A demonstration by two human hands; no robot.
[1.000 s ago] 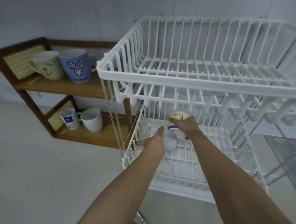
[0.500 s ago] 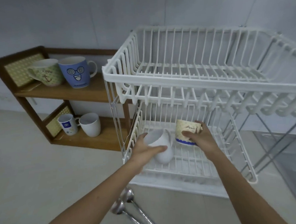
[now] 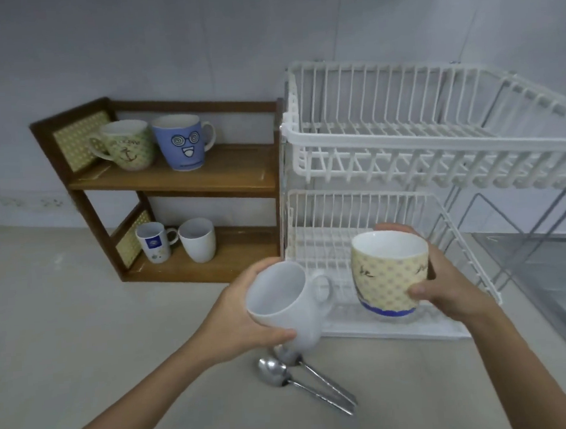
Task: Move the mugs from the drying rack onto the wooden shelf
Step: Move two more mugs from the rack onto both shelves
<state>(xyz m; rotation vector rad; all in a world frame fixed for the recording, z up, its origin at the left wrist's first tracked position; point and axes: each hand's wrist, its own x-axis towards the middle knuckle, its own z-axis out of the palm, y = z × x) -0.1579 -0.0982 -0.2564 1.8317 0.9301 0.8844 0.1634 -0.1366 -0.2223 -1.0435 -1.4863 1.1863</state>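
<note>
The left hand (image 3: 234, 311) is wrapped around a plain white mug (image 3: 285, 305), thumb under its lower side and fingers behind the rim, with the mug tilted so its mouth faces the camera and its handle points right. The right hand (image 3: 445, 284) is clamped on a yellow patterned mug (image 3: 389, 274) with a blue band at its base; the thumb presses its front wall and the fingers curl round the far side. This mug is close to upright. The two mugs are held side by side in the air, near each other but apart, in front of the lower tier of the white drying rack (image 3: 402, 134), whose two tiers show no mugs in them.

Just below the white mug, two metal spoons (image 3: 294, 372) lie side by side on the pale table (image 3: 67, 343).

To the left of the rack, touching or just beside it, stands the wooden shelf (image 3: 206, 182). Its upper board carries a green anchor mug (image 3: 126, 144) and a blue cartoon-face mug (image 3: 181, 141). Its lower board carries a small white mug with a blue emblem (image 3: 154, 242) and a plain white cup (image 3: 197, 239).
</note>
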